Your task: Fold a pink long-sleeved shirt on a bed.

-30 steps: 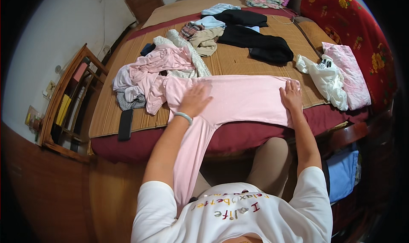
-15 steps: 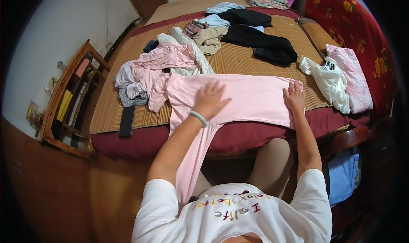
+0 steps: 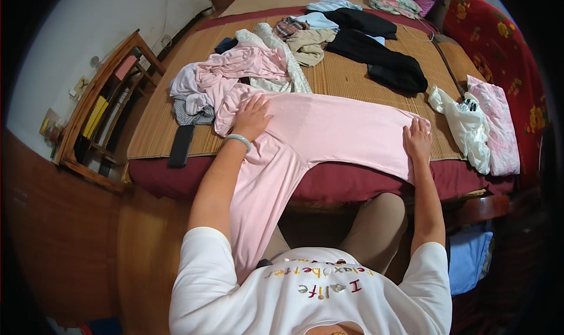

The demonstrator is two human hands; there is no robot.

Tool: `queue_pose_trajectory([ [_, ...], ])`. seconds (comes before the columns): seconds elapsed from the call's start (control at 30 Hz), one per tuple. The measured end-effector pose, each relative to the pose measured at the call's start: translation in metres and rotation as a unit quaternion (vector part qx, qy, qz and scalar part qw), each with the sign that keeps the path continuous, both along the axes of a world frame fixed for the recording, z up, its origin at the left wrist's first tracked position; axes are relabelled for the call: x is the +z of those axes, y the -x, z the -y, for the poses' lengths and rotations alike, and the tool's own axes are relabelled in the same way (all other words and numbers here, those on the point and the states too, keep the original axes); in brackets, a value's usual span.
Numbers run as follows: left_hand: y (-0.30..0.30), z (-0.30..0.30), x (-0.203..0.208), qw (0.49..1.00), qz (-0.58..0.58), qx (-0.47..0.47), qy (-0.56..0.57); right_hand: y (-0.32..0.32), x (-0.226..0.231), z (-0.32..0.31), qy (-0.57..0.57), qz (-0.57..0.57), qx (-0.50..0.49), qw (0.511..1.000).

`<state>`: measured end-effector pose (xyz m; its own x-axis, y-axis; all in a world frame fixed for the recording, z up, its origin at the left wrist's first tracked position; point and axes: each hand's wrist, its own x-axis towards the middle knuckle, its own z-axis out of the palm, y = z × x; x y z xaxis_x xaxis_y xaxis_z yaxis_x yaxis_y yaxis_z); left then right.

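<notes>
A pair of pale pink trousers [image 3: 346, 126] lies across the bed's near edge. One leg stretches flat to the right, while the other hangs over the edge towards my lap. My left hand [image 3: 252, 119], with a pale bangle at the wrist, rests palm down and open on the waist end. On the far end of the stretched leg, my right hand [image 3: 418, 140] lies flat with its fingers extended. A crumpled pink top [image 3: 241, 67] sits just beyond my left hand, touching the trousers.
A dark phone [image 3: 181, 147] lies left of my left hand. Black trousers [image 3: 376, 56] and a beige garment [image 3: 309, 46] are farther back on the bamboo mat. To the right are a white plastic bag [image 3: 464, 123] and a folded pink cloth [image 3: 496, 129]. A wooden rack [image 3: 106, 106] stands at left.
My left hand has slid left across the trousers to the waist end. The hanging leg is spread wider. My right hand stays on the leg end, and the view has shifted slightly.
</notes>
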<state>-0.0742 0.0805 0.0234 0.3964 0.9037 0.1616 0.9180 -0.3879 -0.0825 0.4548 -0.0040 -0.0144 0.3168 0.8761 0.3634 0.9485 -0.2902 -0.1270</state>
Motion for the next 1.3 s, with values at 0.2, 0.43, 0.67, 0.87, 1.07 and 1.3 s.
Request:
queue_pose_trajectory([
  [0.2,0.034,0.072,0.019,0.982,0.185,0.018,-0.007,-0.005,-0.003,0.0,0.04,-0.006,-0.015,0.999],
  [0.43,0.072,0.246,0.011,0.934,0.348,0.07,-0.044,-0.015,-0.008,-0.008,0.037,0.013,-0.004,0.999],
  [0.67,0.105,0.378,-0.077,0.701,0.603,0.272,0.267,-0.007,-0.013,-0.048,-0.139,0.121,0.099,0.978],
  [0.87,0.128,0.423,-0.06,0.676,0.559,0.265,0.399,0.236,0.041,-0.044,-0.039,-0.045,0.401,0.914],
  [1.07,0.125,0.433,-0.021,0.75,0.389,0.297,0.445,0.359,0.037,-0.04,0.082,-0.012,0.512,0.855],
  [1.3,0.118,0.451,0.058,0.708,0.526,0.243,0.404,0.37,0.024,-0.062,0.09,-0.04,0.442,0.892],
])
